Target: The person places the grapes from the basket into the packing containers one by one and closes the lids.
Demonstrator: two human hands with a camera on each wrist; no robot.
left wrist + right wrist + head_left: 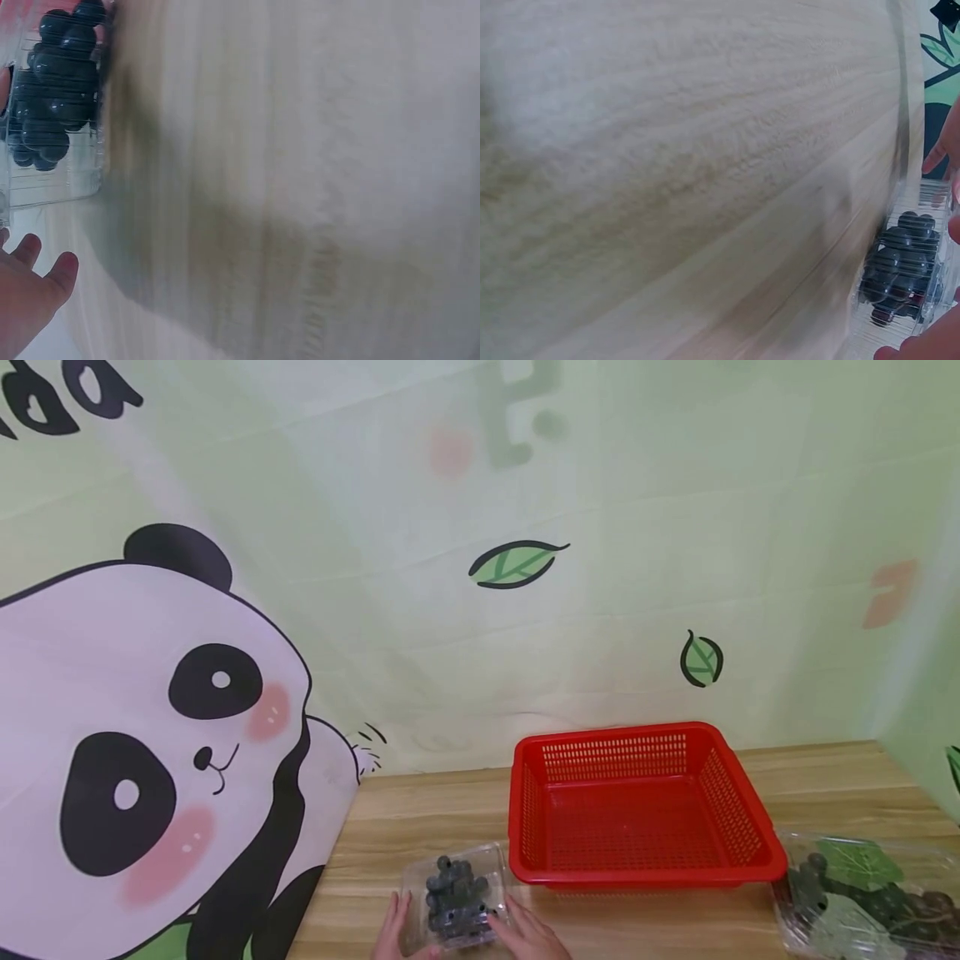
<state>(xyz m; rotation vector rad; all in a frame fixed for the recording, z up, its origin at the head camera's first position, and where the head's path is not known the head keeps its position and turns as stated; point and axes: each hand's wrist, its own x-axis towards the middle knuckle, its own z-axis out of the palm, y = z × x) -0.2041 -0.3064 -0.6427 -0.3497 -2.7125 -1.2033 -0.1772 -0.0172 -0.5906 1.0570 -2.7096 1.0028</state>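
A clear plastic box (493, 858) with dark grapes (455, 893) inside lies at the front of the table. My left hand (393, 930) is at the box's left side, thumb toward its front edge. In the left wrist view the left fingers (63, 271) are spread, just off the end of the box. On the other side, my right hand (531, 935) has its fingertips over the box's front right corner. The right wrist view shows the right fingers (930, 346) extended along the box, with the dark grapes (900, 262) visible through the ribbed wall.
Behind and right of the box stands a red plastic basket (645, 881) with perforated walls. A larger clear container (855, 893) of dark grapes and a green leaf print is at the far right. A panda-printed backdrop (420, 652) rises behind the wooden table (420, 810).
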